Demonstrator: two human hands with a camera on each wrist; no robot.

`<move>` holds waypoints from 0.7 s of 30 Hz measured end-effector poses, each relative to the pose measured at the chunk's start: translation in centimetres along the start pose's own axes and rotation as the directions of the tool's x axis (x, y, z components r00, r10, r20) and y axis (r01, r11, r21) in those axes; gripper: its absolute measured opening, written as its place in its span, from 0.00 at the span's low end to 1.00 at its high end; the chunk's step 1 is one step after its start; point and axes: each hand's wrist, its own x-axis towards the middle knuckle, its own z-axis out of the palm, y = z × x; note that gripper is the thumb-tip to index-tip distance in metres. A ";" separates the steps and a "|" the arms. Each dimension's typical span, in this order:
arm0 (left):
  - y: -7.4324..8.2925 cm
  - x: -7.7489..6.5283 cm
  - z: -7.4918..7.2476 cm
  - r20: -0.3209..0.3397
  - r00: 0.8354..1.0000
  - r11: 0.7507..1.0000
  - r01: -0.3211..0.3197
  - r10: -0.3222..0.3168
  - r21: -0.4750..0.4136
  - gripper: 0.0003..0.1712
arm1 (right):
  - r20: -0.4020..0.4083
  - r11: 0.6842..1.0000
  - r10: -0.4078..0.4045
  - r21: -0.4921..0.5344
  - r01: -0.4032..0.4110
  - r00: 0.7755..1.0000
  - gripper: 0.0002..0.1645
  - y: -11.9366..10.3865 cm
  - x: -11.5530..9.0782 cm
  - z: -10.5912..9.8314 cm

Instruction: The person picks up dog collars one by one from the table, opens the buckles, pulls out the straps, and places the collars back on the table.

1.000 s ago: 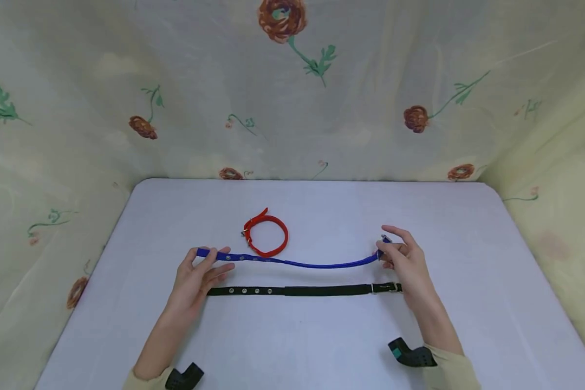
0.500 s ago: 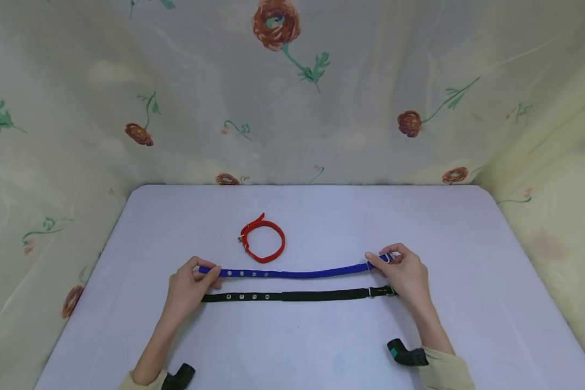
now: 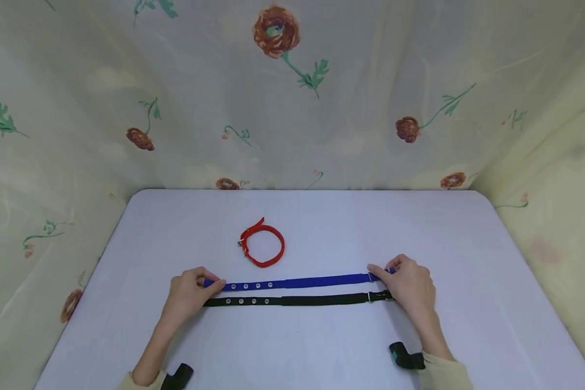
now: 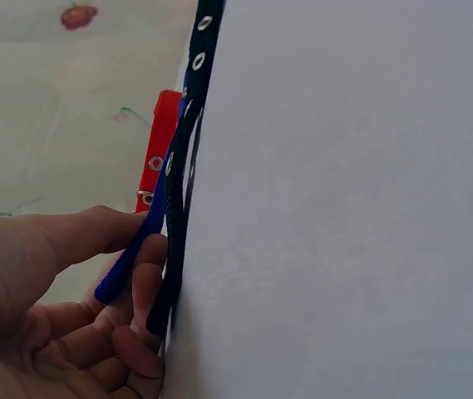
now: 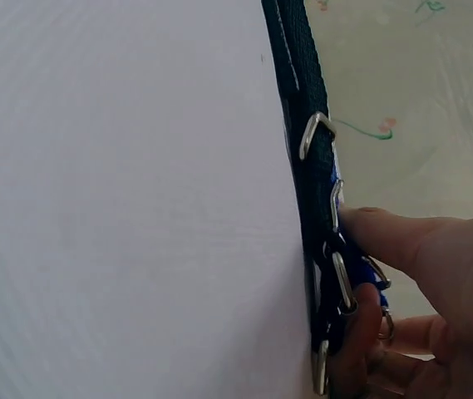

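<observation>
A blue collar [image 3: 322,281] with metal eyelets is stretched straight from side to side, just behind a black collar [image 3: 322,300] that lies parallel to it. My left hand [image 3: 187,292] pinches the blue collar's eyelet end between thumb and fingers; in the left wrist view the black collar's tip [image 4: 160,316] lies against those fingers. My right hand [image 3: 411,284] pinches the blue collar's buckle end, partly covering the buckle. In the right wrist view the black collar's buckle [image 5: 343,281] sits right beside the right fingers.
A red collar [image 3: 275,261], buckled into a ring, lies behind the blue one. All rest on a white table [image 3: 297,346] with a flowered curtain [image 3: 351,108] behind and at both sides. A black device [image 3: 405,356] is worn at each wrist.
Both hands have brought the blue collar nearer, down beside the black one, and its sag has straightened out. The red collar stays in place; the head view has tilted slightly.
</observation>
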 end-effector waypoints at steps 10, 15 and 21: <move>1.2 -0.4 0.3 -0.002 0.999 0.986 -0.049 0.050 0.160 0.15 | -0.022 0.988 -0.104 -0.115 0.100 0.994 0.33 0.2 -0.6 -0.1; 1.8 -0.8 0.7 -0.056 0.994 0.955 -0.073 0.092 0.288 0.14 | -0.022 0.990 -0.093 -0.113 0.090 0.995 0.33 0.1 -0.8 0.0; 2.8 -1.1 1.8 -0.177 0.974 0.965 -0.097 0.143 0.245 0.16 | -0.044 0.987 -0.119 -0.114 0.113 0.992 0.29 -0.1 -0.8 0.1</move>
